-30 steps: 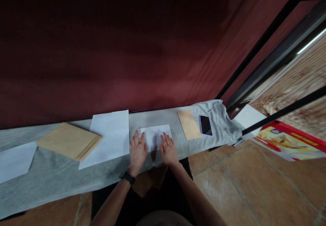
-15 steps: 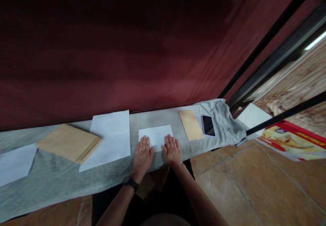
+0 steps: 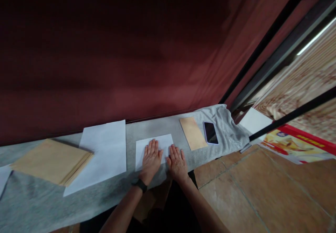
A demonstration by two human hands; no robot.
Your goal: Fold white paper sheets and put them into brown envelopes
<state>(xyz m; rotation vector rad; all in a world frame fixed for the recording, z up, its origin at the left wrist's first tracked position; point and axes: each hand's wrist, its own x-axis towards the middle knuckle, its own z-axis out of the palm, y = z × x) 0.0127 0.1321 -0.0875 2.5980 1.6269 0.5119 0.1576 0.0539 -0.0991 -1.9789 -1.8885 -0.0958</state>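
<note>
A white sheet of paper [image 3: 140, 151], which looks folded, lies on the grey cloth in front of me. My left hand [image 3: 151, 157] rests flat on it, fingers stretched out, with a dark band on the wrist. At the sheet's right edge lies my right hand [image 3: 177, 161], also flat, its fingertips touching the paper or just beside it. Just to the right is a brown envelope [image 3: 193, 133], and past it a phone [image 3: 210, 132] with a dark screen. To the left, a stack of brown envelopes [image 3: 52, 158] partly covers large white sheets [image 3: 107, 152].
The grey cloth [image 3: 99, 198] covers a long narrow bench against a dark red wall [image 3: 131, 96]. Another white sheet [image 3: 4, 177] shows at the far left. A black metal bar [image 3: 291, 115] and a red and yellow printed box [image 3: 296, 143] stand right, above the tiled floor [image 3: 231, 194].
My left hand has slid rightward across the white sheet, toward its middle. The right hand stays near the right edge. The whole view has shifted a little.
</note>
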